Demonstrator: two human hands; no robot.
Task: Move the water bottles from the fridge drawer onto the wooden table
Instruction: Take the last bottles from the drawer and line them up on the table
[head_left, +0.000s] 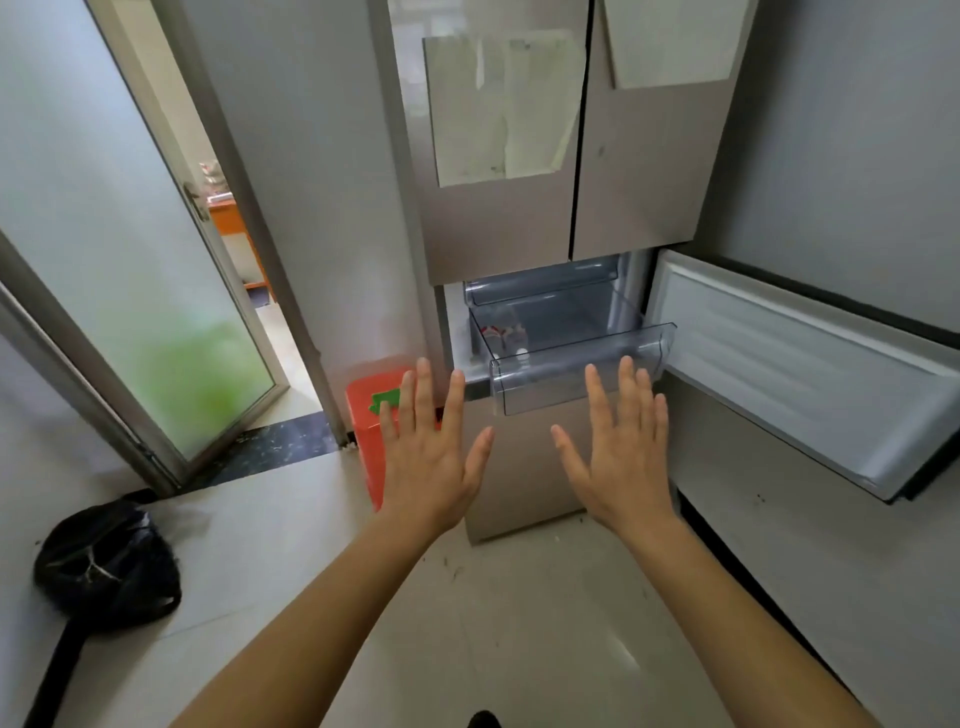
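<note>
A clear plastic fridge drawer (582, 379) stands pulled out of the lower compartment of a silver fridge (498, 228). Inside its left part lie water bottles (506, 338) with red-and-white labels, seen through the plastic. My left hand (428, 447) is held out flat, fingers straight and spread, below and to the left of the drawer front. My right hand (621, 447) is spread the same way just below the drawer front. Neither hand touches or holds anything. No wooden table is in view.
The lower fridge door (810, 374) hangs open to the right. A red bin (366, 426) with a green patch stands left of the fridge, behind my left hand. A black bag (106, 566) lies on the tiled floor at left. A frosted glass door (130, 249) stands open.
</note>
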